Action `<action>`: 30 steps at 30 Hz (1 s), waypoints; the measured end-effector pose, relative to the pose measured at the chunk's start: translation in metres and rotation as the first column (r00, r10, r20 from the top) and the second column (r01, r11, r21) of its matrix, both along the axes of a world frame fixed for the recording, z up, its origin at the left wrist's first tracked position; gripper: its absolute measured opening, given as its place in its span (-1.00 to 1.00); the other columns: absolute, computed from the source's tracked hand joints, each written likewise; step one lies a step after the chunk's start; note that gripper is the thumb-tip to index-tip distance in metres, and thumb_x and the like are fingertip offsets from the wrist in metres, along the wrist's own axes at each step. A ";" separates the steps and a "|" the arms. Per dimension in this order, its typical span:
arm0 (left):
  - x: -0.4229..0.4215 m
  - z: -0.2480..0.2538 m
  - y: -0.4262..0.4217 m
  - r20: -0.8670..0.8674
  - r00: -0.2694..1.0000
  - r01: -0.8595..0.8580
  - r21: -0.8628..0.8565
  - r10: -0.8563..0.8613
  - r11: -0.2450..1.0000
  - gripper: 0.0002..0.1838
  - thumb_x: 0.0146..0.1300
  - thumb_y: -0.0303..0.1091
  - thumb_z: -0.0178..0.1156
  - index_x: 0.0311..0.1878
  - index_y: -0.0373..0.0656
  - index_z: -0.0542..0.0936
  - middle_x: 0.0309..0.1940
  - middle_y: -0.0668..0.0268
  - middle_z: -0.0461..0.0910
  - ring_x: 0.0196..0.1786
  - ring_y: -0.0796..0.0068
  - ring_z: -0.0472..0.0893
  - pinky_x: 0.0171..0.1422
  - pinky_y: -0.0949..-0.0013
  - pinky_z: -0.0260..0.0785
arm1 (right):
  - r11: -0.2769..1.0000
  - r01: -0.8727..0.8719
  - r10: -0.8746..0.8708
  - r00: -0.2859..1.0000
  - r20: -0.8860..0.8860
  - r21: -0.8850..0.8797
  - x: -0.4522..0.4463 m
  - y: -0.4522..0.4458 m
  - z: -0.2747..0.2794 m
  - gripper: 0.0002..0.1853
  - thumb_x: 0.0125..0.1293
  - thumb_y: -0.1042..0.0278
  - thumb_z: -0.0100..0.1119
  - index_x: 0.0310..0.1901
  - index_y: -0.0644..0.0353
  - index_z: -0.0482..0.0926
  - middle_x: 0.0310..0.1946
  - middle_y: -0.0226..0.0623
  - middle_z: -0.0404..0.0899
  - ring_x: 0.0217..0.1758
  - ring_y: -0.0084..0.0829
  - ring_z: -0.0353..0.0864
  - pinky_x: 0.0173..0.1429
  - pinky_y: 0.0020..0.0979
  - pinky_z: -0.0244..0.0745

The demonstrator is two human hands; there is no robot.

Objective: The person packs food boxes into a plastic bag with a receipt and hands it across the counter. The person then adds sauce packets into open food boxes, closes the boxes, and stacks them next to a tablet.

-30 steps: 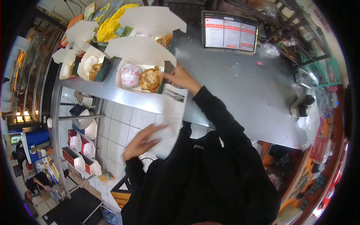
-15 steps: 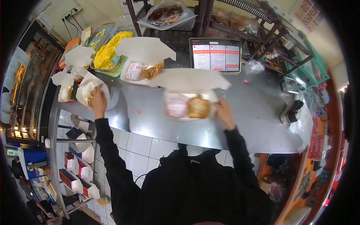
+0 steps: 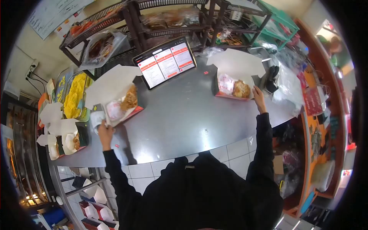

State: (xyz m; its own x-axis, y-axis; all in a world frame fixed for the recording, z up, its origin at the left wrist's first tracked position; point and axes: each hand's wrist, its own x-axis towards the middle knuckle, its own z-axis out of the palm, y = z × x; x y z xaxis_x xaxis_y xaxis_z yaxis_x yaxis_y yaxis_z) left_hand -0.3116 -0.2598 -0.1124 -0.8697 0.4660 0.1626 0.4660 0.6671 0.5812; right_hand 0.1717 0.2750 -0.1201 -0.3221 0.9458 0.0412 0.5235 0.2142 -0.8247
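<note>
My left hand [image 3: 105, 134] is closed around a small white, blurred item [image 3: 97, 119], whose kind I cannot make out. That item is at the left side of an open meal box [image 3: 136, 110] holding a wrapped rice portion [image 3: 114, 109] and fried chicken [image 3: 129, 97]. On the right, my right hand [image 3: 259, 99] grips the right edge of another open box [image 3: 233, 97]. Inside it, a wrapped rice portion [image 3: 226, 84] lies beside a round piece of fried chicken [image 3: 241, 89]; its white lid [image 3: 237, 62] stands up at the back.
Smaller open boxes [image 3: 71, 143] with food stand at the left end of the metal table [image 3: 172, 126]. Behind them is a tray of yellow food [image 3: 75, 96]. A tablet [image 3: 165, 62] leans before dark racks [image 3: 168, 21]. A black device [image 3: 272, 78] stands right of the right box.
My right hand has moved the box with the round chicken from the middle to the right. My left hand has left the small left box and now grips the white item. The view has turned.
</note>
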 end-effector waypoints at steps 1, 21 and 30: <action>0.025 0.001 0.011 -0.038 0.999 0.031 0.056 -0.029 0.998 -0.66 0.01 -0.49 0.05 -0.08 -0.31 0.47 -0.62 0.08 0.51 -0.58 0.27 0.56 -0.45 0.24 0.36 | 0.999 0.023 -0.024 0.999 -0.021 -0.041 -0.001 0.002 0.004 -0.54 0.31 0.16 -0.02 0.08 0.39 0.38 -0.10 -0.24 0.51 -0.02 -0.54 0.41 0.07 -0.56 0.26; 0.268 0.256 0.324 -0.167 0.413 0.708 0.677 -0.895 0.201 -0.09 -0.07 -0.61 0.21 0.36 -0.02 -0.01 0.29 0.14 0.01 0.24 0.18 0.23 -0.12 0.40 0.51 | 0.828 -0.560 0.430 0.659 -0.618 -0.022 0.020 -0.044 0.137 -0.49 0.38 0.00 -0.25 0.16 0.26 0.24 -0.11 -0.26 0.44 -0.11 -0.49 0.44 0.01 -0.48 0.34; 0.293 0.115 0.320 0.347 0.342 0.527 0.698 -0.873 0.484 0.14 -0.10 -0.59 0.28 0.37 0.13 -0.34 0.36 0.18 -0.23 0.30 0.13 0.15 -0.09 0.30 0.51 | 0.583 -0.777 0.590 0.607 -0.532 -0.239 0.002 -0.109 0.077 -0.52 0.22 0.60 0.02 0.17 0.29 0.14 -0.10 -0.18 0.52 0.00 -0.50 0.46 0.06 -0.46 0.32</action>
